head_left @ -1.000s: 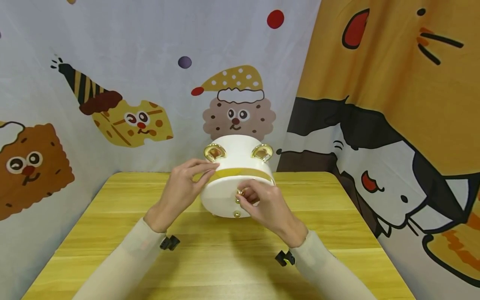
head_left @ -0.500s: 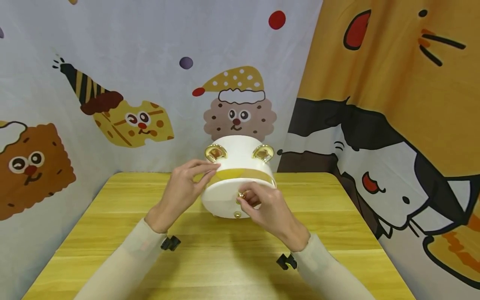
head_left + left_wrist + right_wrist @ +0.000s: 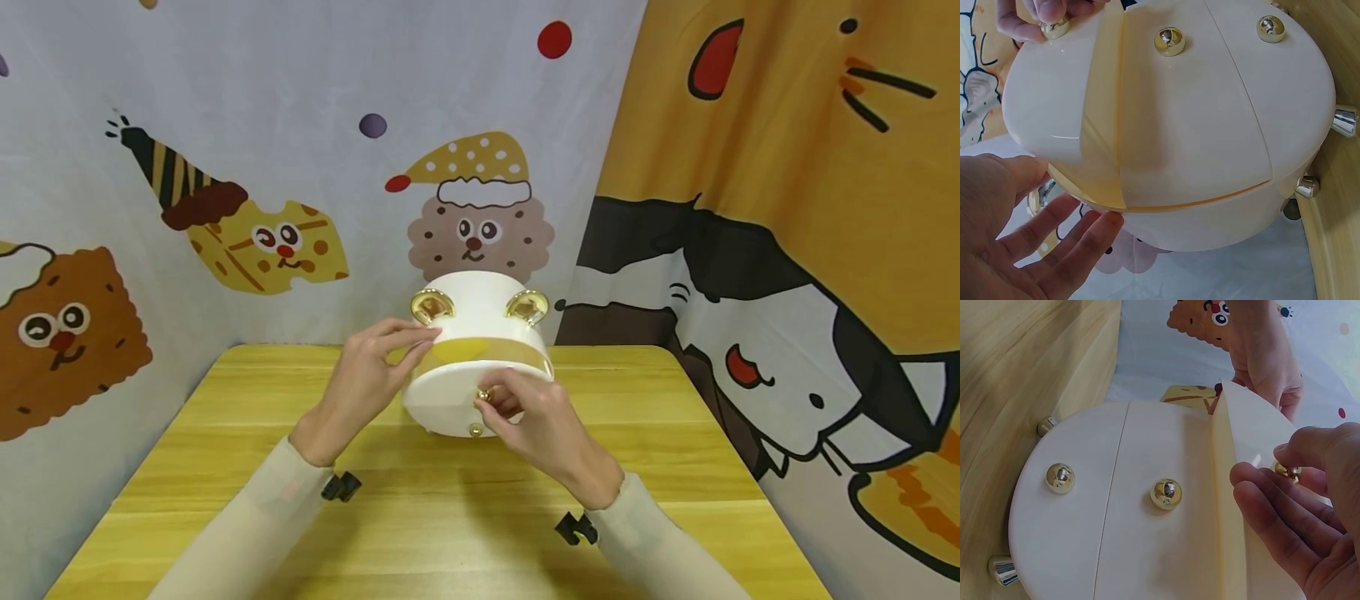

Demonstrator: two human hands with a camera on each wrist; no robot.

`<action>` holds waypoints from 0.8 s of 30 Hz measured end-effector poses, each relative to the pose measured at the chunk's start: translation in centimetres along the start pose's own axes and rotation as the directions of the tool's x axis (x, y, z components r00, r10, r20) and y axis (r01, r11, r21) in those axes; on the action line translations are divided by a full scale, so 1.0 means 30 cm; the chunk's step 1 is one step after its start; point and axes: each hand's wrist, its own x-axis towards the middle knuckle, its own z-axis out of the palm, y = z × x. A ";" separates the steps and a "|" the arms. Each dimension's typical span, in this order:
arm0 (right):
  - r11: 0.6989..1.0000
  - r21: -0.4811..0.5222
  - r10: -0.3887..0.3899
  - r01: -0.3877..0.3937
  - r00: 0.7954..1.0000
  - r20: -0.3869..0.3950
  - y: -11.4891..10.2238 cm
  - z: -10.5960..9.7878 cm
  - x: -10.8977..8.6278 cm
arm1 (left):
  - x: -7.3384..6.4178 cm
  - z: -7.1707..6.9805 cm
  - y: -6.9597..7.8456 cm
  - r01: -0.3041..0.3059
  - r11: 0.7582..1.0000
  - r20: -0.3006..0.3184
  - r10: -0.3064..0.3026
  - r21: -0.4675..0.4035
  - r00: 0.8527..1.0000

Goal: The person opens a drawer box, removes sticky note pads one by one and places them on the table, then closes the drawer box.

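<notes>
On the table stands a white round drawer box (image 3: 480,292) with gold ears (image 3: 527,306). Its top drawer (image 3: 442,390) is pulled partway out, showing yellowish drawer walls (image 3: 1225,456). My right hand (image 3: 543,425) pinches the gold knob (image 3: 1288,472) of that drawer between thumb and fingers. At the box's upper left side, my left hand (image 3: 356,387) rests its fairly straight fingers against the box; the fingertips (image 3: 1109,222) touch the rim. The middle gold knob (image 3: 1169,41) and lower gold knob (image 3: 1270,29) are untouched, their drawers flush with the front.
Short metallic feet (image 3: 1005,570) carry the box on the wooden table (image 3: 465,525). A white cartoon-printed curtain (image 3: 300,83) hangs behind, and an orange cartoon curtain (image 3: 787,150) runs along the right side. Black mounts (image 3: 576,528) sit near both cuffs.
My right hand has drawn the top drawer a little farther out toward me, so its front now covers the middle knob in the head view. The left hand stays in place.
</notes>
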 end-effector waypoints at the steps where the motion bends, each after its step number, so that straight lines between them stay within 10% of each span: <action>1: 1.000 0.002 -0.002 0.002 1.000 0.002 -0.002 -0.001 -0.001 | -0.002 0.000 -0.001 0.000 1.000 -0.001 0.000 0.001 1.000; 24: 0.999 0.020 -0.028 0.028 0.999 0.021 -0.032 -0.012 -0.012 | 0.000 -0.002 0.005 0.005 1.000 -0.006 -0.005 -0.005 1.000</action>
